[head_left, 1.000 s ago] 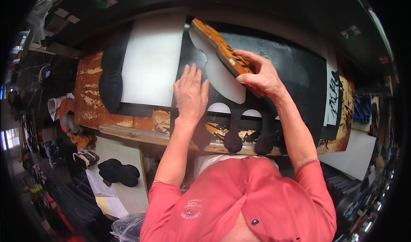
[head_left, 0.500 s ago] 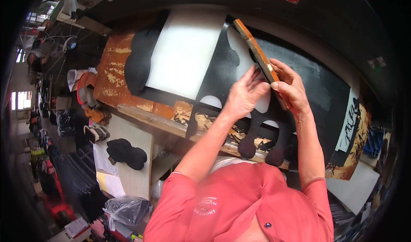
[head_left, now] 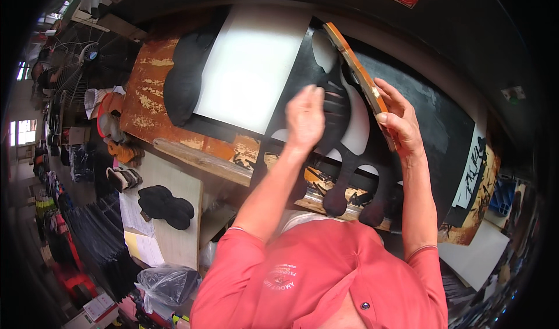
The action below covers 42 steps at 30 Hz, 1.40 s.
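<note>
Near the middle of the bench, my right hand (head_left: 399,116) grips the lower end of a cutting die (head_left: 358,70), a board with an orange-brown wooden edge. The die stands tilted on its edge, its underside facing left. My left hand (head_left: 305,116) is closed and a little blurred, left of the die. Against its fingers is a black cut piece (head_left: 335,111) with several pale slits; the grip itself is partly hidden. Below lies a black sheet (head_left: 428,105) with rounded cut-outs, through which white shows.
A white sheet (head_left: 250,61) and a black rounded pad (head_left: 183,76) lie left on the worn brown board (head_left: 145,90). Black scraps (head_left: 317,180) gather along the wooden front rail (head_left: 201,161). Black insole-like shapes (head_left: 166,207) rest on a side table; a fan (head_left: 87,55) stands far left.
My left hand has moved left, away from the die, with the slitted black piece now showing beside it. My right hand still holds the die, which has turned more upright.
</note>
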{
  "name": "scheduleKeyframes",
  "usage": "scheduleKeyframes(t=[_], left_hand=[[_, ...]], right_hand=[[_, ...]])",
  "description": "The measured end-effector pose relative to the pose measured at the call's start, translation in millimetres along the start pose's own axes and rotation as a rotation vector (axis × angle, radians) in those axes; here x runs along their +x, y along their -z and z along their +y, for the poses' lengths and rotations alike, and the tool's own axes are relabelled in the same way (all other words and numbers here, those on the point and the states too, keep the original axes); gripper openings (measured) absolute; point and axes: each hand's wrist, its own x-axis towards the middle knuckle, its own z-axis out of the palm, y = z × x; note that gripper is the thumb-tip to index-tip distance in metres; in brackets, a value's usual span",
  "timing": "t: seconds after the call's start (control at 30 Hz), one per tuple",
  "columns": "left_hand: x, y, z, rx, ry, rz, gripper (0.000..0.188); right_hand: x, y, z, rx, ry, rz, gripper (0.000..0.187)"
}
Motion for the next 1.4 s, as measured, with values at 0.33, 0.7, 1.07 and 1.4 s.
scheduleKeyframes(t=[0.33,0.7,1.07,1.4], left_hand=[[100.2,177.7,10.9,0.455,-0.038,0.071,0.02],[134.2,339.6,-20.4,0.479,0.089,0.317,0.028],[154.9,332.2,-21.9,0.239,-0.125,0.333,0.024],[66.7,138.0,3.7,0.56,-0.208,0.011,0.049]], right_hand=[[3.7,-2.3,2.4,-0.017,0.042,0.007,0.104],[6.0,1.4,3.9,0.099,0.039,0.0,0.101],[9.6,-6.6,-1.6,0.016,0.033,0.034,0.107],[11.5,-0.2,3.5,0.103,0.075,-0.016,0.094]])
